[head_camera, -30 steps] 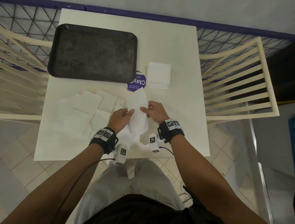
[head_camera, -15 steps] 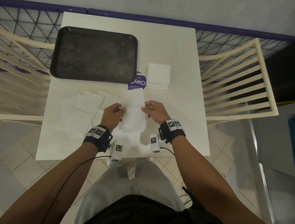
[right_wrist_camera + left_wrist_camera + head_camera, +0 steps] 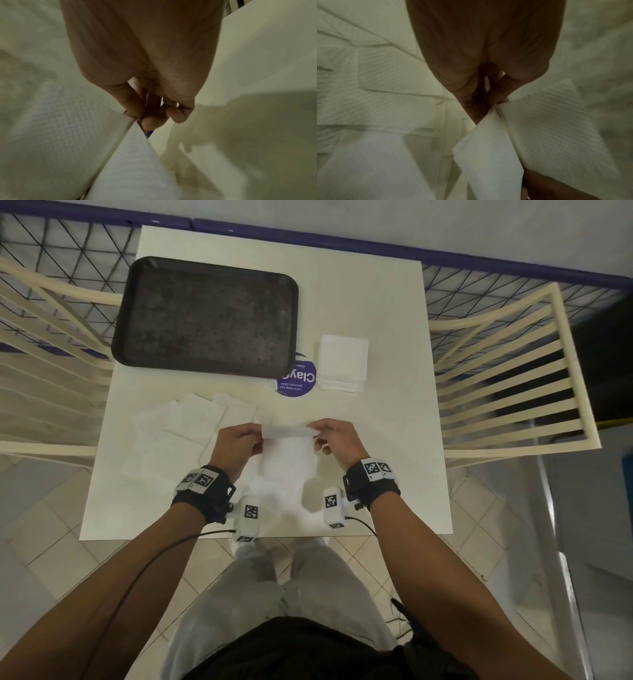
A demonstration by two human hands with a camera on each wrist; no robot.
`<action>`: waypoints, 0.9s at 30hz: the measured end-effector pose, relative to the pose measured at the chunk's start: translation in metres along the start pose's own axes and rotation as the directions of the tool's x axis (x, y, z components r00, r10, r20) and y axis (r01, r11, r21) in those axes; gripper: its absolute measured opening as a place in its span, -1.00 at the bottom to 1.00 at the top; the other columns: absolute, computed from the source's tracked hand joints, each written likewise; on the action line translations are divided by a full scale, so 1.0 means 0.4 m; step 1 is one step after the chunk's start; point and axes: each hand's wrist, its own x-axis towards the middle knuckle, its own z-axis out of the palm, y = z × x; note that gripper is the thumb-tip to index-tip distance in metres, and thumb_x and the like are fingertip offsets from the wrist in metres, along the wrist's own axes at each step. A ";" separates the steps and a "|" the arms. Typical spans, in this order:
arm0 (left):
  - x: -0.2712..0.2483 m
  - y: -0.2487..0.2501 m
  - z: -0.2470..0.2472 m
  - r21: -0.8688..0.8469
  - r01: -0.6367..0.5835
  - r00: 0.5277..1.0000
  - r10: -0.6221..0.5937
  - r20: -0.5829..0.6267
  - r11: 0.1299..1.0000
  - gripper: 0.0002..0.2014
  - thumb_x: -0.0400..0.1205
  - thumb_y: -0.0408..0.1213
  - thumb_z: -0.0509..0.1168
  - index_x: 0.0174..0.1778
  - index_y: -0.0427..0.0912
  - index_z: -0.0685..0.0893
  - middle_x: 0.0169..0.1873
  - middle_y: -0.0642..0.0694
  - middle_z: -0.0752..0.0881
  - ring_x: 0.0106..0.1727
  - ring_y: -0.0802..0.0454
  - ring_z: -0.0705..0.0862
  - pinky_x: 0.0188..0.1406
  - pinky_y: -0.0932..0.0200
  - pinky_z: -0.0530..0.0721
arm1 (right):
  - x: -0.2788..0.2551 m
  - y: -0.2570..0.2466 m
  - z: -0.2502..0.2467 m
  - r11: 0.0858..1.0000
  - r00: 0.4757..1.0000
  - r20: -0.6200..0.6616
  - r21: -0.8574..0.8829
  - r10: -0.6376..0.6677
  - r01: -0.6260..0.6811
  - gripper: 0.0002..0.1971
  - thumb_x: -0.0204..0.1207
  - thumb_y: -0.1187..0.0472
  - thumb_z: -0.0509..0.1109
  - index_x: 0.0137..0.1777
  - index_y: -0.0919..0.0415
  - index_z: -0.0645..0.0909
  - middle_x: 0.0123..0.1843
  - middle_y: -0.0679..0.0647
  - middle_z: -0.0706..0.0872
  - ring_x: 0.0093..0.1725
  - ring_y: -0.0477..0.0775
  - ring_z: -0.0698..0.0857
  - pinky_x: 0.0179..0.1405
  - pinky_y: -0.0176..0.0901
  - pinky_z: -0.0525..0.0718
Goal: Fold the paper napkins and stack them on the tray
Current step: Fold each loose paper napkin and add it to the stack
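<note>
Both hands hold one white paper napkin (image 3: 289, 455) above the table's near middle, its top part bent over into a fold. My left hand (image 3: 239, 445) pinches the napkin's left edge; the left wrist view shows the fingertips (image 3: 498, 98) closed on the napkin (image 3: 489, 155). My right hand (image 3: 330, 436) pinches the right edge, thumb and fingers (image 3: 150, 121) meeting on the napkin (image 3: 130, 162). A dark empty tray (image 3: 205, 316) lies at the table's far left. Loose unfolded napkins (image 3: 191, 422) are spread to the left of my hands.
A neat stack of napkins (image 3: 342, 361) sits right of the tray, beside a round purple sticker (image 3: 296, 378). The white table (image 3: 376, 302) is flanked by cream slatted chairs (image 3: 507, 392) on both sides. A wire fence runs along the far edge.
The napkin hung long and loose between my hands a second ago; its far part has since been brought over toward me, making a fold. Both hands have kept their pinch on the edges.
</note>
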 end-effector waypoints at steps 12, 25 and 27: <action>0.016 -0.010 0.005 0.024 0.040 0.997 -0.038 -0.072 0.999 -0.85 0.67 -0.29 0.45 0.12 -0.19 0.84 0.00 -0.15 0.85 0.01 -0.12 0.81 0.06 -0.05 0.82 | -0.007 -0.012 0.009 0.995 0.995 -0.011 -0.006 -0.099 0.099 -0.83 0.51 0.45 0.48 0.07 0.29 0.76 -0.44 -0.13 0.71 -0.38 0.01 0.62 -0.44 -0.42 0.52; 0.025 -0.012 0.000 0.472 -0.178 0.980 0.198 0.009 0.864 -0.90 0.73 -0.18 0.39 -0.02 -0.02 0.82 -0.10 0.04 0.85 -0.05 0.00 0.78 0.02 0.17 0.73 | 0.006 -0.032 0.050 0.781 0.963 0.032 -0.578 -0.267 0.235 -0.78 0.39 -0.31 0.51 -0.04 -0.30 0.76 0.07 -0.30 0.73 0.11 -0.07 0.59 0.18 0.10 0.33; 0.019 -0.011 0.008 0.551 -0.251 0.962 0.266 0.054 0.796 -0.91 0.74 -0.21 0.38 -0.01 -0.04 0.79 -0.09 0.04 0.83 -0.04 0.04 0.76 -0.07 0.45 0.60 | 0.008 -0.043 0.071 0.715 0.947 0.045 -0.645 -0.318 0.271 -0.81 0.40 -0.31 0.49 -0.11 -0.29 0.76 0.03 -0.25 0.72 0.13 -0.02 0.55 0.11 0.11 0.28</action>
